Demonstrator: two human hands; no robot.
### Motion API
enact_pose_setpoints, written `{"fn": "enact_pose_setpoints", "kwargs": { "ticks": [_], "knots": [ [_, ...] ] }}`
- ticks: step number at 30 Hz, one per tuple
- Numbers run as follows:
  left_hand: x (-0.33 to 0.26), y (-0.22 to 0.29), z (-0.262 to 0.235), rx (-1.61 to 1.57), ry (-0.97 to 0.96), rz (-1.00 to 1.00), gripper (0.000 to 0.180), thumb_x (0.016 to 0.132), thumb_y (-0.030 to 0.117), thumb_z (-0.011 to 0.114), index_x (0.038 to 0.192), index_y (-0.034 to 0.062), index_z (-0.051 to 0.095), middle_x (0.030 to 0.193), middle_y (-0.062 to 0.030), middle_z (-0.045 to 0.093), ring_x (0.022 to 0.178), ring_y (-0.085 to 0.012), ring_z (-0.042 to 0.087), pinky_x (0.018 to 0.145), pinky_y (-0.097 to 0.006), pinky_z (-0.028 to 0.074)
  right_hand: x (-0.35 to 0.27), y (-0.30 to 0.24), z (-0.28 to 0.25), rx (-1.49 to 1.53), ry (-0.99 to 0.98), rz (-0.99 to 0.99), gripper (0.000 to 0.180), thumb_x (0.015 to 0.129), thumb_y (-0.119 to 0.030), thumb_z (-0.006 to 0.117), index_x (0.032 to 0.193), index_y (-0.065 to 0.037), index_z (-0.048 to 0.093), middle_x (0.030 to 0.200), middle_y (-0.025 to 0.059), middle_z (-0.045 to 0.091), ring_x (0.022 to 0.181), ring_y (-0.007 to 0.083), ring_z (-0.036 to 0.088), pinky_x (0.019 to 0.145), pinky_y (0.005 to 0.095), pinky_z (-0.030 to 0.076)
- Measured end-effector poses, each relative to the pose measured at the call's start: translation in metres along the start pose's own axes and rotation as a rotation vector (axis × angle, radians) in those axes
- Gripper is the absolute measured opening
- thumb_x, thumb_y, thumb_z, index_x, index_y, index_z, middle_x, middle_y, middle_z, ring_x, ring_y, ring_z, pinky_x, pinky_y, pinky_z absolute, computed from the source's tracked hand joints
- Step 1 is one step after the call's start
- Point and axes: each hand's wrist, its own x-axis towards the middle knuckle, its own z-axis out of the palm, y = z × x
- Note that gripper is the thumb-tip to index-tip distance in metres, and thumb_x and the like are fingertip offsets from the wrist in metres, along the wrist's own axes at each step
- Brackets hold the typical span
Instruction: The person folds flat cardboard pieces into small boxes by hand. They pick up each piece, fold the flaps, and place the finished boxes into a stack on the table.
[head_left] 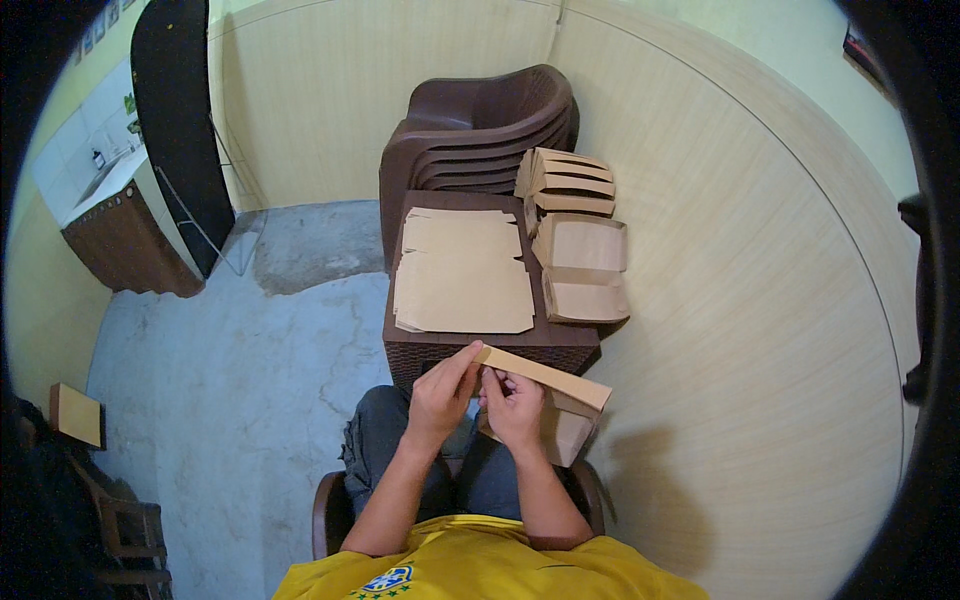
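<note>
A partly folded brown cardboard box [548, 376] is held over my lap, tilted down to the right. My left hand [440, 396] grips its left end, with fingertips at the upper corner. Close beside it, my right hand [514, 404] pinches the same end from below, its fingers curled against the cardboard. Part of the box hangs below and right of my right hand. In front of me, a stack of flat die-cut cardboard sheets [464, 272] lies on a brown woven-look table [490, 342].
Folded open boxes [585, 268] stand at the table's right edge, with several nested boxes [570, 182] behind them. Stacked brown plastic chairs [480, 125] are beyond the table. A wood-panelled wall [740, 300] closes off the right side. A sink cabinet [130, 235] stands far left.
</note>
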Motion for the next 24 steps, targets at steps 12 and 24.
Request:
{"fn": "enact_pose_setpoints", "kwargs": {
  "ticks": [12,24],
  "knots": [
    [-0.007,0.048,0.006,-0.345,0.276,-0.471,0.030,0.089,-0.009,0.079,0.118,-0.0045,0.071,0.117,-0.0178,0.082,0.106,-0.0226,0.080,0.091,-0.032,0.065,-0.012,-0.019,0.006,-0.232,0.313,-0.433,0.021,0.094,-0.001,0.082,0.114,0.002,0.078,0.110,0.0131,0.081,0.104,0.0250,0.077,0.093,0.0377,0.059],
    [-0.010,0.054,0.004,-0.107,0.259,-0.159,0.031,0.082,-0.003,0.086,0.113,-0.0017,0.078,0.111,-0.0148,0.083,0.096,-0.0243,0.083,0.085,-0.032,0.064,-0.013,-0.002,0.004,-0.287,0.395,-0.344,0.012,0.094,0.001,0.081,0.106,0.002,0.080,0.103,0.0107,0.080,0.099,0.0222,0.076,0.092,0.0354,0.058]
  ]
}}
